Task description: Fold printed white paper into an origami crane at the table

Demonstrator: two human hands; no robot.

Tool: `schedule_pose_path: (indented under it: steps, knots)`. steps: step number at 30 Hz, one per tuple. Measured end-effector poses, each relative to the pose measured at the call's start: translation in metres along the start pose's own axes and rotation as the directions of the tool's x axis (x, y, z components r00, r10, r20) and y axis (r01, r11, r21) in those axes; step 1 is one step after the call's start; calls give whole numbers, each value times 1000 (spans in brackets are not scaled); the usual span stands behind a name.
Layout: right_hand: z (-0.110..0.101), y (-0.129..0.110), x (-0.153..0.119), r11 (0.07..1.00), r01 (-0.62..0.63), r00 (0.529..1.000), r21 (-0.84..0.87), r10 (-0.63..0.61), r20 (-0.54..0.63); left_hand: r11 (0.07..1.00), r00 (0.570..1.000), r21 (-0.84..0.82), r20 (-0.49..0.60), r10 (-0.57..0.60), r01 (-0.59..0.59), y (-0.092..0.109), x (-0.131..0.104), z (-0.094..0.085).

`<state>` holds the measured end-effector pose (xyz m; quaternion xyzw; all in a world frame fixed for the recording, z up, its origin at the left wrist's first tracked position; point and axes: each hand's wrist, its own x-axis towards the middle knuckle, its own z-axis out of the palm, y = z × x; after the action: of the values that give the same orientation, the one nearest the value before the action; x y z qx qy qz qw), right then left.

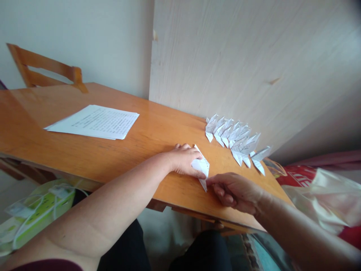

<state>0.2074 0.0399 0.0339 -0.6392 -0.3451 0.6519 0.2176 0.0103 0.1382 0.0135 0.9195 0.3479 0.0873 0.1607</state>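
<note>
A small folded white paper (202, 165) lies on the wooden table near its front edge. Over its left part rests my left hand (186, 162), thumb and fingers pressing it against the wood. Beside the paper's lower right edge is my right hand (232, 190), its index fingertip touching the edge and the other fingers curled in; whether it pinches anything is hidden. Several folded paper pieces (239, 145) with printed text stand in rows toward the back right of the table.
A stack of printed sheets (96, 122) lies on the table (158, 128) at the left. Behind it is a wooden chair (50, 64). Red and white bags (324, 192) sit off the right end. A green and white object with cables (42, 210) is below left.
</note>
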Motion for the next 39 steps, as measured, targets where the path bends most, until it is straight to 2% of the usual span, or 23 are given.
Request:
schedule_pose_path:
  steps: [8, 15, 23, 39]
  knots:
    - [5, -4, 3, 997, 25, 997, -78, -31, -76, 1000, 1000, 30, 28, -7, 7, 3, -2, -4]
    - [9, -4, 0, 979, 76, 994, -188, -90, -63, 1000, 1000, 21, 24, -2, 1, 3, -2, -4]
    - [12, -5, 0, 979, 69, 992, -192, -88, -92, 1000, 1000, 29, 22, 9, -10, 1, 0, -2]
    - [12, -4, 1, 963, 38, 995, -267, -61, -79, 1000, 1000, 21, 23, -3, 2, 0, 0, -1]
